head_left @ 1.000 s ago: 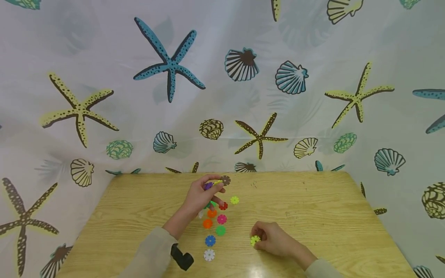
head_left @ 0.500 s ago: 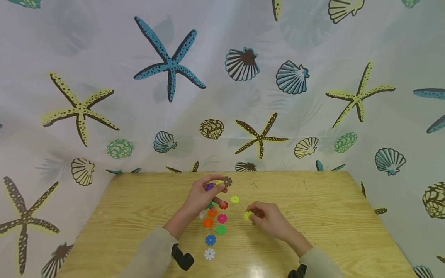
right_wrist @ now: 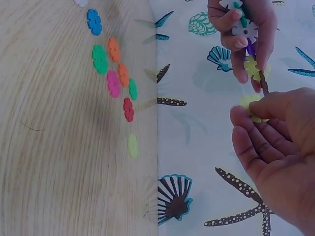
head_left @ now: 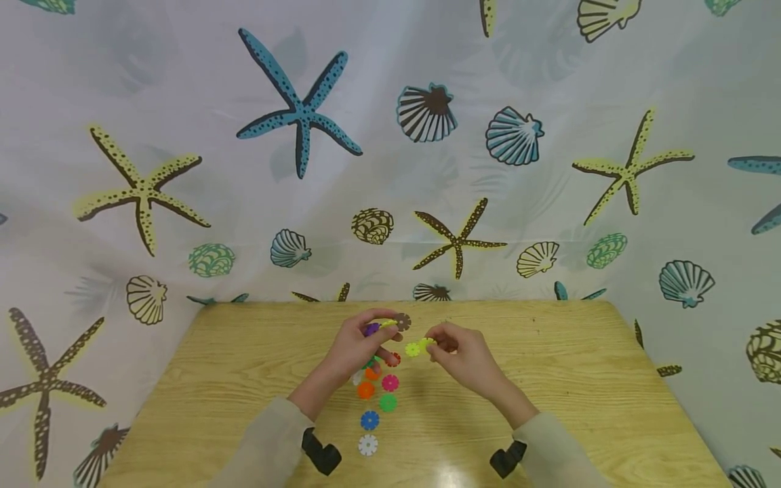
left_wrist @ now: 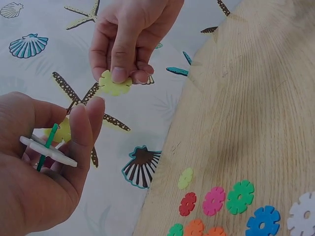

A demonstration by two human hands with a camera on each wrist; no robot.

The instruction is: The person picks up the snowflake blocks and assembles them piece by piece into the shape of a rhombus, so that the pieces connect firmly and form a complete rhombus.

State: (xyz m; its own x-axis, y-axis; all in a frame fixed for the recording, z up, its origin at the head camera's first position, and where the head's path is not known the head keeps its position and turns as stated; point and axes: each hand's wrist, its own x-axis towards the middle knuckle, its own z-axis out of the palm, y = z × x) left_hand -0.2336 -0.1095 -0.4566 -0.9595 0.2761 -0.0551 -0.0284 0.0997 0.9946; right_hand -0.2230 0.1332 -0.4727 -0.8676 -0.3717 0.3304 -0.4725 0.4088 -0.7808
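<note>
My left hand [head_left: 350, 346] holds a chain of notched plastic discs, slotted into one another above the table. A white disc [right_wrist: 245, 32], a green disc [left_wrist: 47, 146], a purple disc [head_left: 372, 329] and a yellow disc [right_wrist: 253, 68] show in it, with a brown disc [head_left: 403, 321] at the far end. Between thumb and fingers, my right hand [head_left: 466, 356] pinches a separate yellow disc [left_wrist: 114, 84]. In the right wrist view this disc is close below the brown one. My fingers hide parts of the chain.
Loose discs lie on the wooden table [head_left: 549, 379] below my hands: yellow [head_left: 412, 350], red [head_left: 395, 360], pink [head_left: 390, 383], green [head_left: 388, 402], orange [head_left: 366, 390], blue [head_left: 369, 420] and white [head_left: 368, 445]. A sheet with starfish and shells [head_left: 390, 169] hangs behind the table.
My right hand has moved up and to the left with its yellow disc, from the near part of the table to beside the chain. My left hand has barely shifted.
</note>
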